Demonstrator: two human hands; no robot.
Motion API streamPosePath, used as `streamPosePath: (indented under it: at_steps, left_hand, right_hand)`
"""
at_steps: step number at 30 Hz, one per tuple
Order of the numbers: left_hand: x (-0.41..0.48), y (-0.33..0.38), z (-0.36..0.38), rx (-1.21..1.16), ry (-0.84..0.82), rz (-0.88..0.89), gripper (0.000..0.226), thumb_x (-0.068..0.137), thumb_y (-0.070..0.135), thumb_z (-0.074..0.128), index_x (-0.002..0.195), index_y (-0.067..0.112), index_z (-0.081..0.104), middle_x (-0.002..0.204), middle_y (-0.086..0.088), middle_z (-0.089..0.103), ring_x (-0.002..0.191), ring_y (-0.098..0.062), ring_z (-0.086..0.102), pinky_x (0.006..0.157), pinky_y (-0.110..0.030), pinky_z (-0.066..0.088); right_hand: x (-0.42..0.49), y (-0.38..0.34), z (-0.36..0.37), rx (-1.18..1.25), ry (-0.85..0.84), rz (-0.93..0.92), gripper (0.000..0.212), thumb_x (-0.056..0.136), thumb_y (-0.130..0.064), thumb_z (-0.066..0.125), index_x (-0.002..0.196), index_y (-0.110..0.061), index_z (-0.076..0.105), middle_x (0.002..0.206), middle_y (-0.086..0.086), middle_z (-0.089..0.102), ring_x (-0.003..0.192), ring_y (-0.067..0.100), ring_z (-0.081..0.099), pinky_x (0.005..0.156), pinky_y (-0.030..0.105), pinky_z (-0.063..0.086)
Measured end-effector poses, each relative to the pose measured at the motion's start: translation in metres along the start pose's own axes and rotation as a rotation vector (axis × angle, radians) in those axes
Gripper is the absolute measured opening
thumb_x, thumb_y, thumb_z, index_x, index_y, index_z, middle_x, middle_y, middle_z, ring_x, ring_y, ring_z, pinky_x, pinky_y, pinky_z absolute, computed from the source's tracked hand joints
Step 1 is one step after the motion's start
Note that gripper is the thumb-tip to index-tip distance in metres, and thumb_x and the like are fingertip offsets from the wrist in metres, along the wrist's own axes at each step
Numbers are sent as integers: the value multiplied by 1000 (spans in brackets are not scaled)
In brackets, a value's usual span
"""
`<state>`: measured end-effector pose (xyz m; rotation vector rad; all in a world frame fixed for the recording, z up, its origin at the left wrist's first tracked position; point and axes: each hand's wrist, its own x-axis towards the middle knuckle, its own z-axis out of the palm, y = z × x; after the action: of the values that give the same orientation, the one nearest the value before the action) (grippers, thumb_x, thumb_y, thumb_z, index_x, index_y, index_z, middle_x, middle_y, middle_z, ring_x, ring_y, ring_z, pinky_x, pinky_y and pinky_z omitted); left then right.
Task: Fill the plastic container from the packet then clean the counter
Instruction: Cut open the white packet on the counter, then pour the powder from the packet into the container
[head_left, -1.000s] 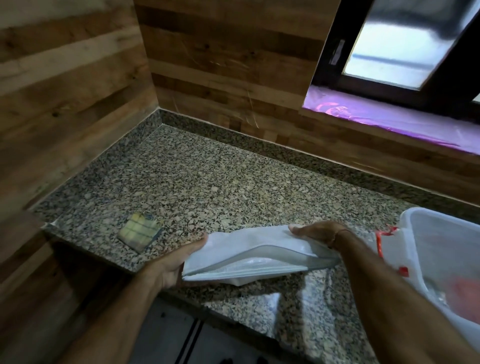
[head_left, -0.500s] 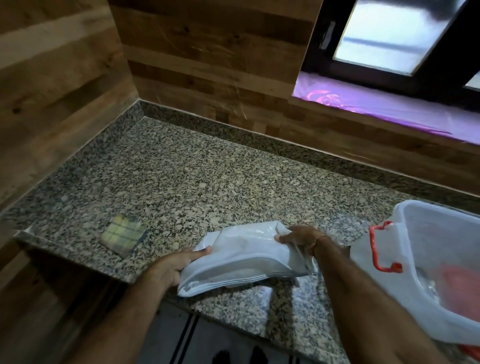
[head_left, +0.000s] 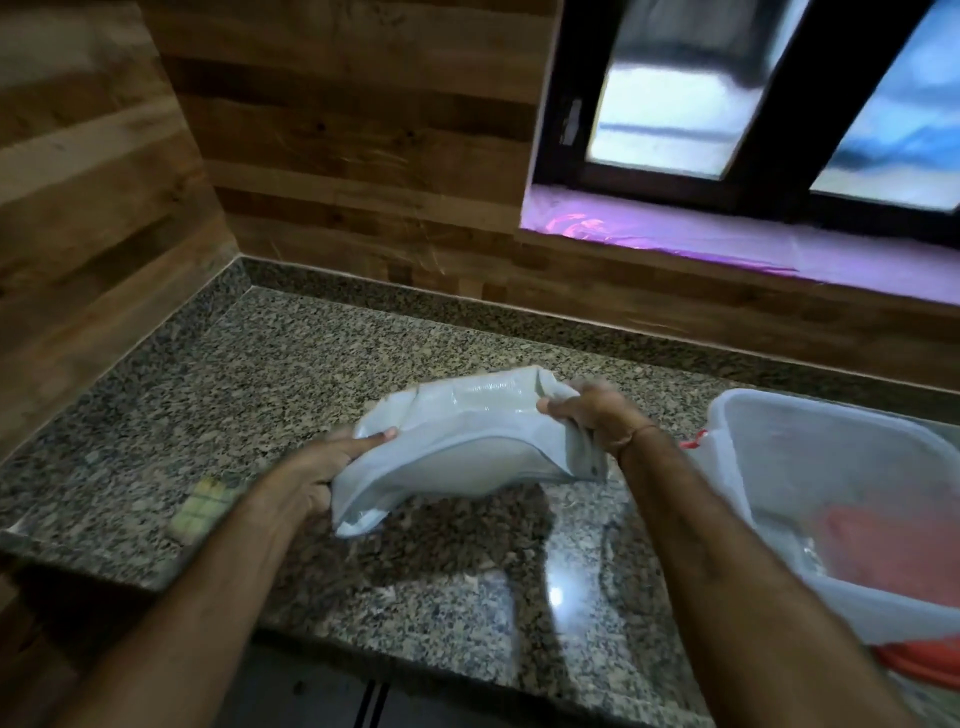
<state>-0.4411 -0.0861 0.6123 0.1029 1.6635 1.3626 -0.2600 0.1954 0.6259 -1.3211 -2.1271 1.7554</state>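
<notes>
Where the granite worktop (head_left: 291, 364) runs into the wood-panelled corner at the left, a small yellowish checked square (head_left: 203, 506) lies near its front edge, blurred, possibly a scrub pad. Just right of it the left hand (head_left: 306, 475) has its fingers (head_left: 375, 437) curled closed around the left end of the white packet (head_left: 467, 441), thumb on top. The packet is held up off the stone and sags between the two hands, casting a dark shadow below. The right hand (head_left: 589, 415) pinches the packet's far right corner with closed fingers, a thin thread around the wrist. Further right, near the worktop's front edge, stands the translucent plastic container (head_left: 831, 467), open, with a red handle (head_left: 693, 441) on its left side and something pinkish-red inside. Above it, on the far wall, is a dark-framed window (head_left: 769, 104) over a purple-lit sill (head_left: 727, 244).
</notes>
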Motion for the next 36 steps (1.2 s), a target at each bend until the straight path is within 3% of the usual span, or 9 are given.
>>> streamPosePath:
  at_steps: [3,6,9,13,17,24,28,33,36]
  left_hand:
    - [-28,51,34,-17,-16,132,40,81,25,79,116,8,69,91,-21,78,65,-31,75,58,-43,64]
    - [-50,90,81,-2,-70,274,29,83,25,77,110,14,71,92,-15,80,65,-27,75,67,-43,65]
    - [-66,115,143,-30,-142,356,12,91,18,72,102,12,71,80,-8,79,60,-18,74,54,-33,63]
    - [-70,117,242,-83,-210,429,23,88,11,74,110,6,68,83,-10,77,58,-16,71,57,-30,62]
    - [-61,84,337,-128,-216,472,24,78,11,82,95,11,65,90,-15,73,70,-23,68,66,-34,61]
    - [-41,6,414,0,-7,730,26,82,8,83,92,15,60,86,-2,70,79,-16,62,65,-31,53]
    - [-42,-17,428,271,113,868,29,83,11,82,93,22,58,84,4,69,74,-8,62,61,-26,51]
    - [-45,-23,425,719,26,912,56,82,34,82,118,29,40,108,0,71,86,-12,71,67,-30,60]
    - [-46,-28,428,1070,9,888,84,69,52,86,127,29,30,121,4,55,97,-19,61,71,-34,52]
  right_hand:
    - [-29,-40,-51,58,52,-162,8,87,-5,77,83,-5,70,66,-1,71,58,16,64,55,24,50]
    - [-63,-60,-118,104,111,-277,26,85,-7,79,105,8,74,89,14,72,78,27,66,75,34,54]
    - [-92,-64,-186,102,220,-328,31,81,-18,84,100,4,75,91,17,71,80,29,64,77,41,51]
    - [-122,-37,-275,110,328,-353,18,89,-19,78,101,-6,74,83,7,70,66,18,64,59,26,53]
    - [-136,24,-337,202,419,-392,6,92,-7,72,98,-6,71,66,-5,71,56,7,64,49,17,51]
    - [-106,135,-350,489,467,-448,13,94,0,68,100,-12,66,96,10,65,84,18,59,71,31,51]
    - [-105,160,-351,508,430,-494,23,91,-9,74,109,-1,62,101,11,63,84,14,58,65,20,52]
    - [-116,154,-359,667,226,-496,74,77,-67,74,114,-4,66,113,26,70,99,31,64,89,48,53]
    - [-118,154,-361,732,231,-478,59,85,-61,69,109,-7,66,108,24,70,97,34,65,89,48,55]
